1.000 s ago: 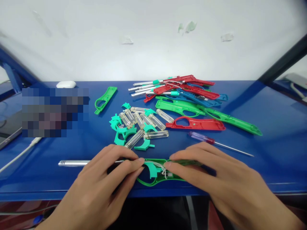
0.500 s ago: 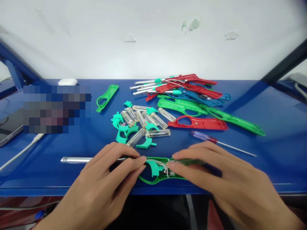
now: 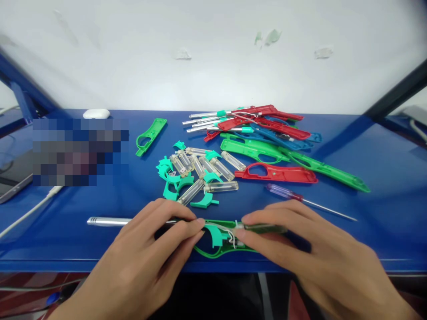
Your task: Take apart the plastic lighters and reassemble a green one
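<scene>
A green lighter shell half (image 3: pixel 208 254) lies near the table's front edge with its inner side up. A teal trigger (image 3: pixel 215 236), white wires (image 3: pixel 232 238) and a thin clear hose show inside it. My left hand (image 3: pixel 156 249) pinches the shell where the silver lighter tube (image 3: pixel 110 221) meets it; the tube sticks out to the left. Between thumb and forefinger, my right hand (image 3: pixel 300 240) grips a clear fuel tank (image 3: pixel 263 228) over the shell's right part. That hand hides some of the shell's right end.
Clear fuel tanks (image 3: pixel 222 186) and teal triggers (image 3: pixel 204 201) lie beyond my hands. Behind them are red (image 3: pixel 283 173), green and blue shells with silver tubes. A screwdriver (image 3: pixel 285 192) lies right; a lone green shell half (image 3: pixel 151 135), white case (image 3: pixel 96 114) and cable (image 3: pixel 30 215) lie left.
The fuel tank in my right hand has tilted up and shows more clearly above the shell. My left hand keeps its grip. The whole view has shifted slightly.
</scene>
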A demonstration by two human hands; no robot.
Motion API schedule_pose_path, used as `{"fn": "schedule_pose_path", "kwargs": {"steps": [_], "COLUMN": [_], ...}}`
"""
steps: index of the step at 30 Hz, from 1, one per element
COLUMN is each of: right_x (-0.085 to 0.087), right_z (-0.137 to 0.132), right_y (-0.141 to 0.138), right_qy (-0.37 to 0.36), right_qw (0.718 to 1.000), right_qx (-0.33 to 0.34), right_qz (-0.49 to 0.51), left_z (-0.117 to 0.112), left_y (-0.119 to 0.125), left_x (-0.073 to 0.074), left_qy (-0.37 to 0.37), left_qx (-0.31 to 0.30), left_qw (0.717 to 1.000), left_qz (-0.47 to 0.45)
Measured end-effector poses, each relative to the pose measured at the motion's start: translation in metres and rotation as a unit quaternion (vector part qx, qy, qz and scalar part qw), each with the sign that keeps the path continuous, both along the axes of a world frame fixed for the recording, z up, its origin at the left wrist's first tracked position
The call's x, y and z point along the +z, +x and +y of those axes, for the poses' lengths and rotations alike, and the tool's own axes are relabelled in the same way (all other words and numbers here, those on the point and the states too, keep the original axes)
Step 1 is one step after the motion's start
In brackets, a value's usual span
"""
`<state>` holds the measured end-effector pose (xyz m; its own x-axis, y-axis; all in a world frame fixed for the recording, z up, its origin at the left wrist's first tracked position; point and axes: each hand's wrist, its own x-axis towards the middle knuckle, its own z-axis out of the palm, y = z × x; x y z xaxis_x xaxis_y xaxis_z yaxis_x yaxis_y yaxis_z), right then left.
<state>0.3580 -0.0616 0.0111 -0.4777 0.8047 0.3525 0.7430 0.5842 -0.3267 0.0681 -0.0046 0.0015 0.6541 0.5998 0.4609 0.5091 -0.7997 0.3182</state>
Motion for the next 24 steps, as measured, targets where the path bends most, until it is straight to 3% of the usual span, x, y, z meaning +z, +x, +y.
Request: {"fn": "schedule_pose_path", "kwargs": {"steps": [8, 15, 24], "right_x": [0.0032, 0.0024, 0.0038], "right_z": [0.0021, -0.0006, 0.0035], "right_y": [-0.0051, -0.0034, -0.0046], "right_qy": [0.011, -0.039, -0.040], "right_qw": [1.000, 0.999, 0.998], "right_qx": [0.015, 0.007, 0.011], "right_qz": [-0.011, 0.029, 0.041], "left_z": [0.0008, 0.0003, -0.0015], "left_y": [-0.0007, -0.0002, -0.0018], "left_x": [-0.0001, 0.0000, -0.0002], "left_qy": [-0.001, 0.004, 0.010], "left_qx": [-0.003, -0.001, 0.002], "left_qw": [1.000, 1.000, 1.000], "left_qz": [0.001, -0.003, 0.004]}}
